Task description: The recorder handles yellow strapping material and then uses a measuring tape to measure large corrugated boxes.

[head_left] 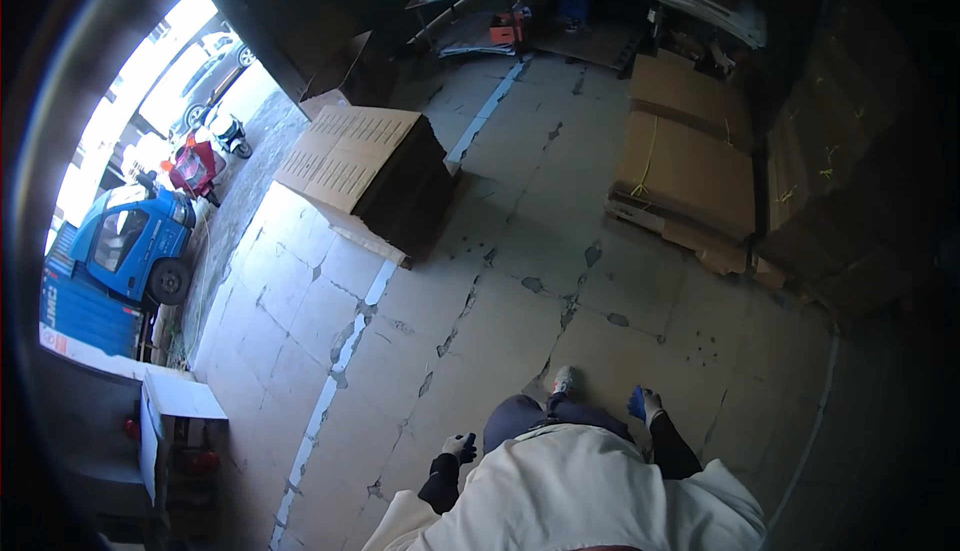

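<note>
The person is on foot, seen from above, with both hands low at the sides. The right hand (648,406) is closed around a small blue object (637,403), whose kind cannot be made out; it protrudes from the inner side of the fist, close against the thigh. The left hand (461,446) hangs beside the other thigh, gloved or dark-sleeved, fingers curled; whether it holds anything cannot be told. One light-coloured shoe (563,381) is set forward between the hands. Ahead and to the left, well apart from both hands, stands a large flat-topped cardboard box (350,156), its long axis running away toward the doorway, nearer the left hand. Ahead to the right lie strapped stacks of flat cardboard (685,166). The surface is a cracked concrete floor (480,311). The room is a dim warehouse, open at the left to daylight, where a blue truck (135,241) is parked.
</note>
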`<state>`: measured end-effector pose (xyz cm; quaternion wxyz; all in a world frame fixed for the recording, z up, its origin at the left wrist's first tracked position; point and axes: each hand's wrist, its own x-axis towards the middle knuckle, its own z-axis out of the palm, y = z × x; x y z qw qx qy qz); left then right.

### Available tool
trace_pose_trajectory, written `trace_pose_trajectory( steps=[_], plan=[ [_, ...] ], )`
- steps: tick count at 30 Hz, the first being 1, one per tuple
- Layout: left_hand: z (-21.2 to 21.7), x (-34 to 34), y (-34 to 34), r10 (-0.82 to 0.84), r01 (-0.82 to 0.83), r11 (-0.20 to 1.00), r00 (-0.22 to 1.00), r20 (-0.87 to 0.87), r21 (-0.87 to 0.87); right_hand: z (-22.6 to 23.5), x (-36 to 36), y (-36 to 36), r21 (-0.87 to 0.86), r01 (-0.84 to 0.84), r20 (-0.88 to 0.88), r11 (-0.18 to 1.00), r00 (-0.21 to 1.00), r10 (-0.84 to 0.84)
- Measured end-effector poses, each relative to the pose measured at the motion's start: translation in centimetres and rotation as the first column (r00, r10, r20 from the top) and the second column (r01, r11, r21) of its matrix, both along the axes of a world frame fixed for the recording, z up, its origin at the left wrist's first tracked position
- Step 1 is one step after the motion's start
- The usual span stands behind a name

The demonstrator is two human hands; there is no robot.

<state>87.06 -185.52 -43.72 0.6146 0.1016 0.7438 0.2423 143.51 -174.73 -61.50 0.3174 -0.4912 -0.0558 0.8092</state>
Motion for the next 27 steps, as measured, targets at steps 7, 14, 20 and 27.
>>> trace_pose_trajectory(
  steps=[7,14,20,27],
  plan=[
    [0.5,-8.2,11.2,0.377,-0.373,0.926,0.919,-0.118,0.059,11.8,-13.8,26.3,0.154,-0.144,0.44,0.977,0.896,0.063],
    [-2.1,-21.4,27.2,0.774,-0.773,0.602,0.627,0.091,0.2,10.0,-22.6,40.9,0.102,-0.221,0.409,0.97,0.898,0.162],
    [-0.9,-32.9,43.9,0.723,-0.702,0.691,0.676,-0.144,0.174,12.4,-25.9,48.2,-0.129,-0.205,0.53,0.97,0.813,0.242],
    [-1.5,-44.5,57.6,0.603,-0.548,0.797,0.694,-0.394,0.255,15.1,-38.2,68.4,0.153,-0.389,0.595,0.908,0.77,0.23]
  ],
)
